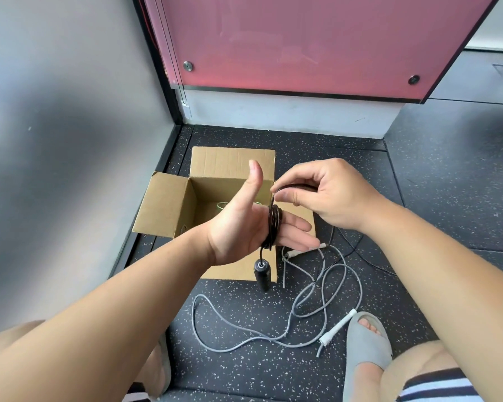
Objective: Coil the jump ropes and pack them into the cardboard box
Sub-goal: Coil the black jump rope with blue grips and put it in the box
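The cardboard box (pixel 169 204) stands on the floor (pixel 244 358); a loose rope (pixel 361 294) sprawls to its right and before it, one handle (pixel 338 326) just beside a sandal (pixel 363 349)

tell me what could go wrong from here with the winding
The black rope coil sits on the straight fingers of the left hand, so it could slip off. Its loose end runs past the grey rope and may snag as the right hand pulls. The dangling black handle could swing and loosen turns.
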